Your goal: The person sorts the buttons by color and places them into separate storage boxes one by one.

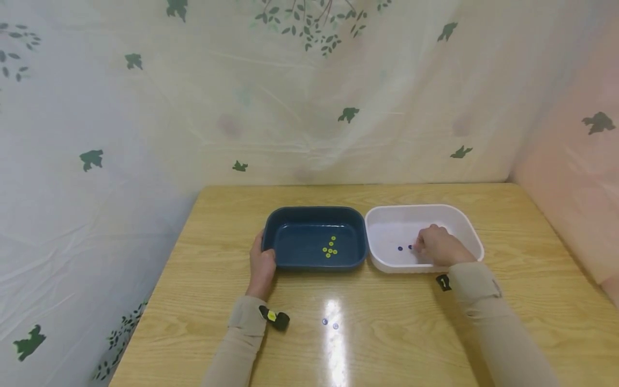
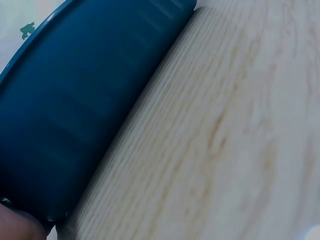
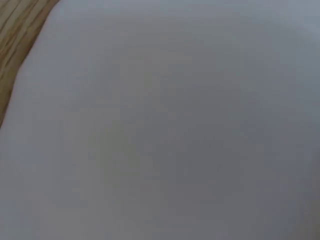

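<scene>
My left hand (image 1: 263, 267) grips the left end of a dark blue tray (image 1: 316, 266), thumb over its rim. That tray's side wall (image 2: 100, 85) fills the upper left of the left wrist view, with a bit of finger (image 2: 19, 225) below it. Several small yellow buttons (image 1: 330, 251) lie on the tray's floor. Inside a white tray (image 1: 387, 223), the fingers of my right hand (image 1: 439, 246) point down, bent, beside a dark blue button (image 1: 410, 247). Another blue button (image 1: 400, 249) lies just left of it. I cannot tell whether the right fingertips, partly hidden, pinch a button.
Two blue buttons (image 1: 325, 322) lie on the wooden table (image 1: 213, 242) in front of the trays, near a bright reflection. Both trays stand side by side, ends nearly touching. A printed cloth (image 1: 290, 107) hangs behind the table and along its sides.
</scene>
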`<state>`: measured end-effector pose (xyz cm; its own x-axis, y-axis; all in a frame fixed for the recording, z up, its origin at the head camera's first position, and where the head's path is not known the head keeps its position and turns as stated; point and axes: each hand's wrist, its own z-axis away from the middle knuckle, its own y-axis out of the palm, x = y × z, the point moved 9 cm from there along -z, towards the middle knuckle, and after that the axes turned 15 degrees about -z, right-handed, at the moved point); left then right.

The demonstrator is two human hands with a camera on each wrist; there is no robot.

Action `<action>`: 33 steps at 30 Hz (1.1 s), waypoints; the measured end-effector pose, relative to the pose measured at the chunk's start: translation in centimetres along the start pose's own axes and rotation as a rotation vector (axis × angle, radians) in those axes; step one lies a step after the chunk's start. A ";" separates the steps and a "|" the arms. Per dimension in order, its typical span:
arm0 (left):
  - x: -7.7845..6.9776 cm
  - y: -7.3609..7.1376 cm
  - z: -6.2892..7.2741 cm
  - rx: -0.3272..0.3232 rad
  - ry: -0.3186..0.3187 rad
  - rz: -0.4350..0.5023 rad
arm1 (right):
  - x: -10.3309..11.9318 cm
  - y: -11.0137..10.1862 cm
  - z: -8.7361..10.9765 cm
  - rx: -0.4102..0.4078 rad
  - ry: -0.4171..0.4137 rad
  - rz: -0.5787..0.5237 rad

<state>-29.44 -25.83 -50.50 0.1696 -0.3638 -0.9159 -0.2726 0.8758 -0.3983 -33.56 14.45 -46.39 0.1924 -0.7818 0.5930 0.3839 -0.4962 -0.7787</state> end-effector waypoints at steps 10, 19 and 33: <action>0.0 -0.1 0.0 -0.014 0.003 -0.002 | -1.5 0.6 -0.5 0.043 0.120 -0.047; -0.1 -0.1 0.0 -0.014 0.004 -0.001 | -2.0 0.6 -0.3 0.038 0.192 -0.095; 0.1 0.0 0.0 -0.011 -0.011 0.011 | -1.1 -3.4 0.6 -0.181 0.119 -0.094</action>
<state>-29.42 -25.89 -50.55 0.1771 -0.3501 -0.9198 -0.2853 0.8762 -0.3884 -34.52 17.18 -44.26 0.0519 -0.7625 0.6449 0.2249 -0.6203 -0.7515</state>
